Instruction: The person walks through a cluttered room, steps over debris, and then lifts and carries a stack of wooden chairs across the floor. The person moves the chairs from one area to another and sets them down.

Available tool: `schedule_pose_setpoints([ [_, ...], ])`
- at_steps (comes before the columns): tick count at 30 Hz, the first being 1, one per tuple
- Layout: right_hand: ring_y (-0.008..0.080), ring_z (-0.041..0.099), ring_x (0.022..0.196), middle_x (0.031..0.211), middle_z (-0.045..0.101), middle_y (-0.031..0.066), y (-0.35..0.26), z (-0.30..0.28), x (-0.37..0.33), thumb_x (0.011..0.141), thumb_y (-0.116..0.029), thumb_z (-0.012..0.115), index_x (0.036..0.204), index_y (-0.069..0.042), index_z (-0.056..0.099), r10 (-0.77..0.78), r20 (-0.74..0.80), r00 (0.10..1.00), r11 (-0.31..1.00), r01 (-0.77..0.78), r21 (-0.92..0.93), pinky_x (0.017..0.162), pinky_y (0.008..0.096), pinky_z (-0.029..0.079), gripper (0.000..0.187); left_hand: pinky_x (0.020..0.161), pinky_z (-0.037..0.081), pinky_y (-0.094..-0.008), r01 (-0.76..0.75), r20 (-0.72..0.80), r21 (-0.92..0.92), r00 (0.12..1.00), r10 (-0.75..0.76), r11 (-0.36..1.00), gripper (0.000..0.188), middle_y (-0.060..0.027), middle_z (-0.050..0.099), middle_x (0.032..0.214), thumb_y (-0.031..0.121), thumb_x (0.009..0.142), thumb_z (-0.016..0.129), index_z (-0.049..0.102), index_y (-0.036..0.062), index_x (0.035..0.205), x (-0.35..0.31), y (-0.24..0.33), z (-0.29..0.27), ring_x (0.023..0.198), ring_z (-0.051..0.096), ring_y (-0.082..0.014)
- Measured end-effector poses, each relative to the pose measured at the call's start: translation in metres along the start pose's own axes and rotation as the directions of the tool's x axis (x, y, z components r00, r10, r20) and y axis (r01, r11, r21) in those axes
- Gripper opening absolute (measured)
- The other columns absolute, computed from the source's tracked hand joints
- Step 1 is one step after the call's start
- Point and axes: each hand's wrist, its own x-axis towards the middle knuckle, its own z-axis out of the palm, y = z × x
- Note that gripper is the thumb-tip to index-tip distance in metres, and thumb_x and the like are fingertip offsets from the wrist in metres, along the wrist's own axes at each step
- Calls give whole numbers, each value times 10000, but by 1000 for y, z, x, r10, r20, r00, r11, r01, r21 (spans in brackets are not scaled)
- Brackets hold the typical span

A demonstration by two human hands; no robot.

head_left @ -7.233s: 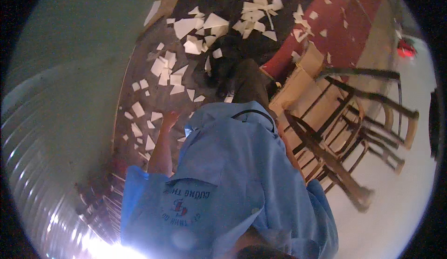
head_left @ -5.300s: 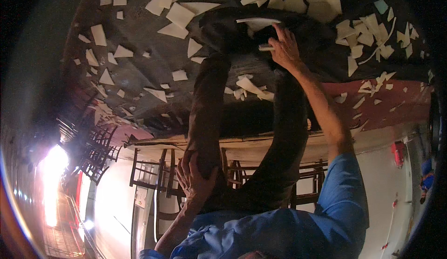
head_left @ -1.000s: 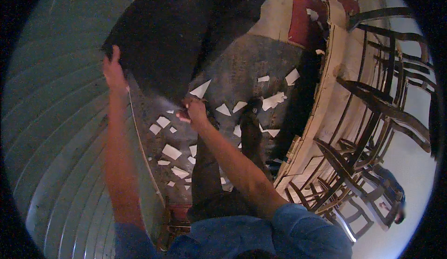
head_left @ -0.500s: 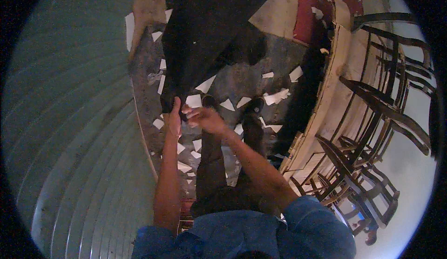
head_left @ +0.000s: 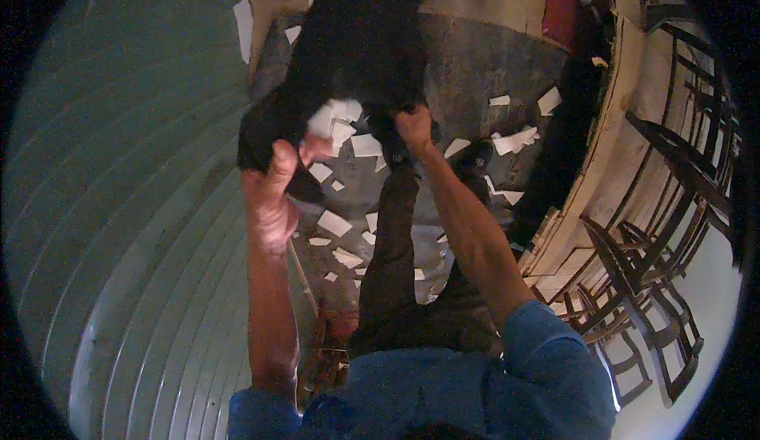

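A large black cloth (head_left: 360, 36) hangs in front of me, running from my hands to the far end of the view. My left hand (head_left: 273, 202) has its near left corner between the raised thumb and the fingers, which partly show beyond the cloth. At the cloth's near right edge, my right hand (head_left: 414, 129) is closed in a fist on the fabric. Between the hands the edge sags, and white scraps (head_left: 340, 115) show in the gap, slightly blurred.
White torn pieces (head_left: 334, 223) litter the dark floor (head_left: 483, 56) around my shoes. Green ribbed sheeting (head_left: 134, 226) rises on the left. To the right, dark wooden chairs (head_left: 673, 179) stand beyond a raised wooden edge (head_left: 582, 167). A red strip (head_left: 559, 9) lies at the far right.
My hands were close together at the cloth's corner and are now wide apart. The right moved forward and right; the left moved left, spreading the cloth's near edge. My view shifted slightly left.
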Motion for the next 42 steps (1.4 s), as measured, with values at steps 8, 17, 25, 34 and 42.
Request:
schedule_pose_setpoints([
  [8,253,704,849,1042,733,116,-84,31,-210,844,-234,799,1199,-6,672,197,514,835,669,-497,553,778,411,580,440,1142,391,-457,482,-246,275,872,-424,832,879,-110,501,1533,713,918,598,436,116,1541,-40,-125,-123,1385,487,-274],
  [17,270,709,831,994,747,120,-155,-35,-293,829,-333,779,1123,-19,694,344,320,883,634,-470,614,811,400,586,439,1017,482,-469,694,198,-496,676,-710,522,800,-99,594,1433,698,956,548,551,72,1454,-108,-194,-23,1224,607,-275],
  [25,262,685,1031,1200,693,152,-167,-165,-345,837,-325,829,1375,19,548,123,-168,978,958,-73,279,945,383,544,698,980,486,-452,666,321,-497,736,-596,555,728,-88,633,1344,658,948,590,606,85,1397,-111,-168,117,1168,617,-260],
  [34,255,691,1023,1205,709,149,-79,-222,-420,819,-216,848,1404,28,544,-60,-166,984,867,-31,-498,935,368,548,703,943,494,-436,547,357,62,769,-531,835,670,-81,666,1250,624,934,631,636,106,1359,-240,-239,182,1108,625,-251],
  [42,204,683,963,1142,725,71,-97,-267,-474,913,-127,727,1299,13,634,-11,-211,977,995,32,96,869,332,545,421,819,502,-407,604,199,7,780,-593,797,591,-59,671,1105,611,910,673,682,134,1258,-241,-311,113,950,620,-226],
])
